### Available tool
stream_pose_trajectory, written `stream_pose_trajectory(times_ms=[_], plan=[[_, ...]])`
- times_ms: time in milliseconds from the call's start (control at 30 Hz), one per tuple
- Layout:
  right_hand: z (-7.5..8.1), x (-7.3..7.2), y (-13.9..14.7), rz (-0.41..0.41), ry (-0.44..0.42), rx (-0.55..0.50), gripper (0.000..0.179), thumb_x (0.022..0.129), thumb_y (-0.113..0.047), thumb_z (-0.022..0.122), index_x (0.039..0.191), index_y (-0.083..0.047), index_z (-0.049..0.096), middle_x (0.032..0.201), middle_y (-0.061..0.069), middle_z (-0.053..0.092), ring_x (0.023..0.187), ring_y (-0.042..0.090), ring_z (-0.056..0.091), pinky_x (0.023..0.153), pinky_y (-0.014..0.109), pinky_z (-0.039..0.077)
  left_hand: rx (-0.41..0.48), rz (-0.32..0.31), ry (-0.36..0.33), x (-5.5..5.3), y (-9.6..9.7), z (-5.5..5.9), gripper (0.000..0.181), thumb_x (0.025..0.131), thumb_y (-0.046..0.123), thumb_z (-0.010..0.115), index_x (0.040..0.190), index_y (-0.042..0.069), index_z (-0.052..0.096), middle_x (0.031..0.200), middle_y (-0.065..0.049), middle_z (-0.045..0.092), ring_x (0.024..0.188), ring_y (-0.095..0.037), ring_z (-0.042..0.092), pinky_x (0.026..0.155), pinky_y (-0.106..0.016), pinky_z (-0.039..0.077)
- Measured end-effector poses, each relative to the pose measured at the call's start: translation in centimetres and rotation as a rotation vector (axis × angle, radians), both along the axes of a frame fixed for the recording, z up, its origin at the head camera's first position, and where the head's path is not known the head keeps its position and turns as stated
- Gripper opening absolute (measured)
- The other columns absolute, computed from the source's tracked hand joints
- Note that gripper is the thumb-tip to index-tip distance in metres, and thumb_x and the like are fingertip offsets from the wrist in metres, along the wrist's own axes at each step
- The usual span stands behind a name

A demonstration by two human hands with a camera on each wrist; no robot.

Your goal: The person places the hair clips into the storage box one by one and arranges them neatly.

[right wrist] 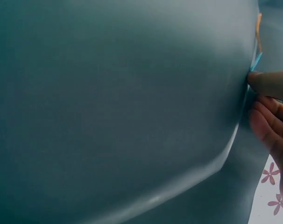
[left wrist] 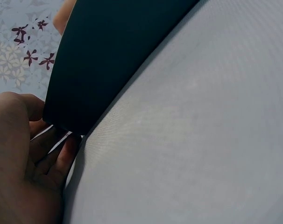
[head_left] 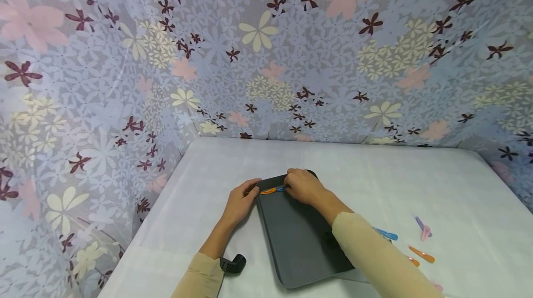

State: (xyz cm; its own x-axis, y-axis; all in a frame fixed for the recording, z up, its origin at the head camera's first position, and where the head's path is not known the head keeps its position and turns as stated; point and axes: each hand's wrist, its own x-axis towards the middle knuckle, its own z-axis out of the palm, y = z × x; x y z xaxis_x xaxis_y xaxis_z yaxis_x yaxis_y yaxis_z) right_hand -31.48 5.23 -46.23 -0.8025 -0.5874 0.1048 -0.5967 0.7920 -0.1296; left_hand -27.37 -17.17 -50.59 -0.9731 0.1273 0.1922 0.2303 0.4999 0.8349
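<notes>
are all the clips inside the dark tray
No, an orange clip and a blue clip lie on the white table outside the tray.

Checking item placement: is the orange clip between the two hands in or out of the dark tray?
In. The head view shows the orange clip lying along the far inner wall of the tray.
</notes>
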Motion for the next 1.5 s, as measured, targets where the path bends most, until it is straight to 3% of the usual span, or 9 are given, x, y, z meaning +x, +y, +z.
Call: stream_pose_trajectory(times_ms=[433,600,700,867,1133,1500], plan=[[-0.6,0.1,-0.3,-0.032,0.071,0.014,0.009,0.085,-0.021,0.068,0.084,-0.016,0.076,0.076,-0.005,0.057,0.068,0.007,0.054,0.062,0.026,0.047,0.003,-0.012,-0.004,0.4,0.0,0.3,0.033,0.097,0.033,0.051,0.128,0.027,0.059,0.126,0.001,0.063,0.117,-0.020,0.059,0.100,-0.043,0.046],[-0.5,0.0,-0.4,-0.021,0.078,0.004,0.009,0.085,-0.019,0.068,0.083,-0.016,0.075,0.075,-0.004,0.056,0.067,0.007,0.053,0.063,0.025,0.047,-0.016,-0.016,0.043,0.3,-0.2,0.3,0.034,0.097,0.031,0.049,0.128,0.022,0.059,0.124,-0.003,0.064,0.112,-0.022,0.061,0.094,-0.042,0.049],[-0.4,0.1,-0.3,-0.015,0.054,-0.008,0.009,0.086,-0.019,0.067,0.082,-0.016,0.075,0.075,-0.004,0.055,0.066,0.007,0.051,0.061,0.025,0.045,-0.028,-0.015,0.061,0.3,-0.3,0.1,0.034,0.097,0.030,0.049,0.128,0.021,0.059,0.123,-0.005,0.065,0.111,-0.022,0.061,0.092,-0.041,0.050],[0.1,0.3,0.2,-0.011,0.004,-0.053,0.008,0.085,-0.021,0.069,0.086,-0.016,0.075,0.081,-0.004,0.060,0.071,0.007,0.055,0.064,0.025,0.048,-0.005,-0.022,0.009,0.3,-0.2,0.1,0.033,0.097,0.034,0.050,0.128,0.026,0.059,0.126,-0.001,0.063,0.116,-0.021,0.060,0.097,-0.043,0.047],[1.3,0.2,1.3,-0.030,-0.118,-0.162,0.018,0.086,-0.022,0.069,0.099,-0.013,0.074,0.087,-0.002,0.060,0.076,0.010,0.057,0.069,0.028,0.050,0.001,-0.015,-0.003,0.3,-0.4,0.2,0.034,0.097,0.034,0.050,0.128,0.025,0.059,0.126,0.001,0.063,0.116,-0.020,0.059,0.098,-0.043,0.046],[2.8,0.8,2.9,-0.007,-0.137,-0.220,0.015,0.085,-0.019,0.069,0.098,-0.013,0.075,0.083,-0.004,0.060,0.074,0.007,0.057,0.068,0.026,0.050,0.018,-0.016,-0.008,0.3,-0.2,0.2,0.033,0.096,0.033,0.051,0.128,0.025,0.059,0.124,0.000,0.064,0.115,-0.021,0.060,0.099,-0.044,0.046]])
